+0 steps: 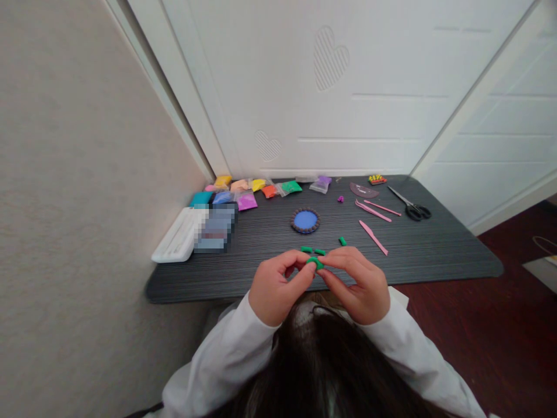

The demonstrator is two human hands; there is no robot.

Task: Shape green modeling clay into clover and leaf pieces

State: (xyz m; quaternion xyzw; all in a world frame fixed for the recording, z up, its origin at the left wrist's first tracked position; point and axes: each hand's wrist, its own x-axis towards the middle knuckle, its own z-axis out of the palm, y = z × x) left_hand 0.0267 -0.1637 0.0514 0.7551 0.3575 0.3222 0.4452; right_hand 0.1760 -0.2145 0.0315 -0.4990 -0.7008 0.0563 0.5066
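Left hand (275,287) and right hand (362,284) nearly meet, palms inward, thumbs and fingertips pinched together. Fingers bent, wrists angled toward each other. Both forearms in white sleeves, reaching forward from either side.

Tabletop (209,278): one, black-grey, finely streaked, near corners rounded; far edge close against the white panel, left end beside the side wall.
Panel (261,69): white, upright, decorated with a large ribbed heart (331,58), a smaller ribbed heart (267,146) towards the left, and horizontal lines (361,139).
Side wall (78,191): left, beige-grey, faintly mottled.
Trim (174,87): white, long, between side wall and panel.
Frame strip (478,87): white, slanting across the right; lined white surface (513,151) beyond.
Floor (456,325): dark reddish brown, right of the tabletop.
Light: soft on the panel, dimmer over the floor.
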